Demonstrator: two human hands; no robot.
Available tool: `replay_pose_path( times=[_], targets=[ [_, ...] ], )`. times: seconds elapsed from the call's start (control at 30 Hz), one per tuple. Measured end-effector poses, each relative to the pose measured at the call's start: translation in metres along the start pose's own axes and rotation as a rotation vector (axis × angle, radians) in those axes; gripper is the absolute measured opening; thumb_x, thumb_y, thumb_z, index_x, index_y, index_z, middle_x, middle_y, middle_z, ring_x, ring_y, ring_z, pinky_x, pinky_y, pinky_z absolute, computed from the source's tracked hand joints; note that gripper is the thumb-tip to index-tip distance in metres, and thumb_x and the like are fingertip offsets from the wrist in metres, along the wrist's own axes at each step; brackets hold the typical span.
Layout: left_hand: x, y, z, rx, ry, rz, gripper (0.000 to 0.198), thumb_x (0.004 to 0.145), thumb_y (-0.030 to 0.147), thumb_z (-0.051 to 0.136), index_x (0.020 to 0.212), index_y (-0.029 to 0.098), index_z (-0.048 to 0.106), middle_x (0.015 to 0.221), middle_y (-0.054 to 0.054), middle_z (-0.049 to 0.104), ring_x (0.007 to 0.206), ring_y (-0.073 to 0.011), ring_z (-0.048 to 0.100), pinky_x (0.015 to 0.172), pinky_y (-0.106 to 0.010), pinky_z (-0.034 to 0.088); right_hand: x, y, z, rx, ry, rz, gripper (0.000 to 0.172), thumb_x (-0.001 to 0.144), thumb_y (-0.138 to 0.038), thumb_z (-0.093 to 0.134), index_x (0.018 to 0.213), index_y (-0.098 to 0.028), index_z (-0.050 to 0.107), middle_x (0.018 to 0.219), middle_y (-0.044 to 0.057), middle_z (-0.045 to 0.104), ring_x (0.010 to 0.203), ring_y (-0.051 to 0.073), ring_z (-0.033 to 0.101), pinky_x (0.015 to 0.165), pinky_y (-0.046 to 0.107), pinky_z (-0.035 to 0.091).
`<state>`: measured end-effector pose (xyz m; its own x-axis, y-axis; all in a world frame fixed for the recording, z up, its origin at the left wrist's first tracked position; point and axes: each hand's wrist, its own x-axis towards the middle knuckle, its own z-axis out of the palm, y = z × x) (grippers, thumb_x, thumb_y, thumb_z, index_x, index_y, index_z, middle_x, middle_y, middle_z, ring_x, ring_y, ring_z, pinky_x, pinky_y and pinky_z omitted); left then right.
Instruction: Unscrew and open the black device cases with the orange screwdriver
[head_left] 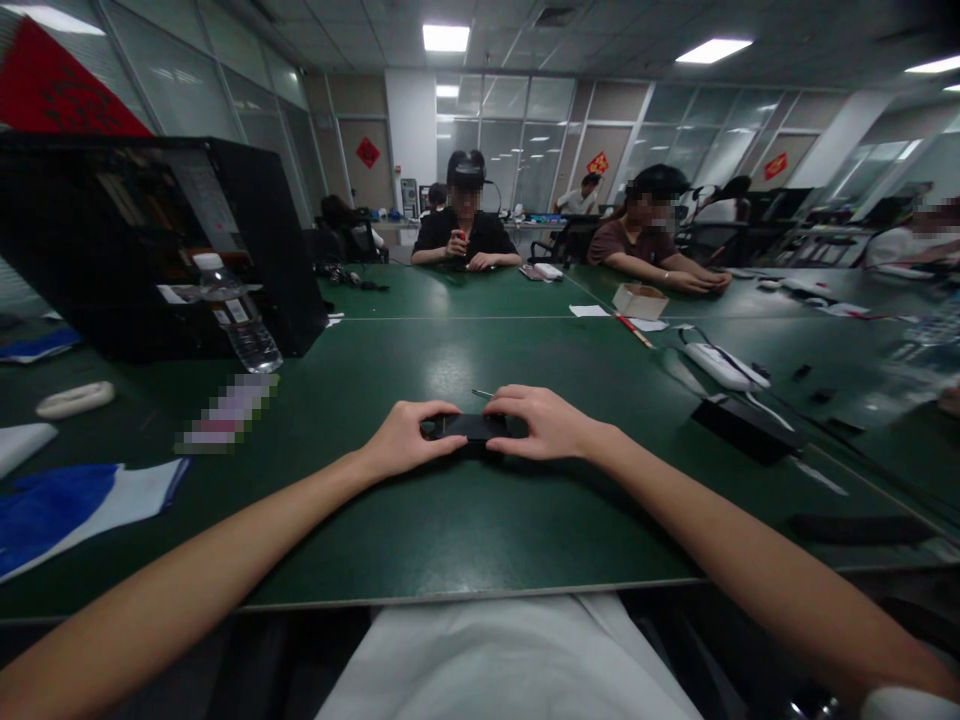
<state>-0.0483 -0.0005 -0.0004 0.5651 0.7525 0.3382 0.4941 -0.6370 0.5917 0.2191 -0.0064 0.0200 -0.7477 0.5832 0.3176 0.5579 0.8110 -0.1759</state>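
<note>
A small flat black box-like object lies low over the green table, level and crosswise in front of me. My left hand grips its left end, thumb on the near side and fingers on the far side. My right hand is closed round the right end in the same way. Just beyond the right fingertips a thin metallic rod shows; whether it touches the hand I cannot tell. The fingers hide both ends of the black object, and its exact kind is unclear.
To the left stand a black computer case and a water bottle; a blue-and-white glove lies nearer. On the right are a white power strip, a black adapter and a small carton. Several people sit farther back.
</note>
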Motion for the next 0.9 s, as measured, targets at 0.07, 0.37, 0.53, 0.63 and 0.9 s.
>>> replay_pose_path(
  times=[0.07, 0.37, 0.53, 0.63, 0.9],
  targets=[
    [0.0, 0.0, 0.0, 0.0, -0.001, -0.005, 0.042, 0.084, 0.045, 0.074, 0.114, 0.016, 0.074, 0.103, -0.006, 0.077, 0.081, -0.0189, 0.071, 0.075, -0.027, 0.056, 0.0, 0.0, 0.0, 0.019, 0.008, 0.001, 0.044, 0.093, -0.054, 0.06, 0.114, -0.017, 0.068, 0.104, 0.012, 0.069, 0.093, 0.024, 0.065, 0.081, 0.034, 0.05],
    [0.0, 0.0, 0.0, -0.003, -0.002, -0.005, 0.043, 0.083, 0.044, 0.075, 0.115, 0.015, 0.074, 0.104, -0.007, 0.077, 0.082, -0.0197, 0.071, 0.076, -0.028, 0.056, 0.001, -0.001, -0.001, 0.071, 0.0, 0.012, 0.042, 0.092, -0.051, 0.063, 0.113, -0.014, 0.068, 0.099, 0.011, 0.069, 0.085, 0.022, 0.064, 0.075, 0.032, 0.048],
    [0.0, 0.001, -0.001, -0.009, -0.017, -0.007, 0.045, 0.083, 0.045, 0.074, 0.117, 0.015, 0.073, 0.104, -0.007, 0.077, 0.084, -0.0205, 0.071, 0.078, -0.028, 0.057, 0.0, 0.002, 0.0, 0.097, 0.004, 0.014, 0.041, 0.091, -0.048, 0.066, 0.112, -0.014, 0.069, 0.093, 0.009, 0.068, 0.078, 0.019, 0.062, 0.071, 0.029, 0.047],
    [0.0, -0.001, -0.004, -0.023, -0.038, -0.002, 0.046, 0.083, 0.043, 0.074, 0.119, 0.015, 0.073, 0.107, -0.008, 0.077, 0.086, -0.0209, 0.072, 0.077, -0.028, 0.058, 0.0, 0.003, 0.001, 0.113, 0.002, 0.015, 0.041, 0.09, -0.046, 0.067, 0.112, -0.012, 0.068, 0.092, 0.009, 0.067, 0.076, 0.018, 0.061, 0.071, 0.029, 0.047],
    [-0.002, -0.008, -0.01, -0.102, -0.08, -0.047, 0.052, 0.081, 0.047, 0.076, 0.119, 0.011, 0.074, 0.107, -0.011, 0.077, 0.082, -0.0219, 0.074, 0.071, -0.029, 0.061, 0.0, 0.004, 0.0, 0.13, 0.0, 0.013, 0.04, 0.091, -0.046, 0.067, 0.112, -0.012, 0.068, 0.094, 0.01, 0.068, 0.076, 0.018, 0.062, 0.069, 0.029, 0.047]
  ],
)
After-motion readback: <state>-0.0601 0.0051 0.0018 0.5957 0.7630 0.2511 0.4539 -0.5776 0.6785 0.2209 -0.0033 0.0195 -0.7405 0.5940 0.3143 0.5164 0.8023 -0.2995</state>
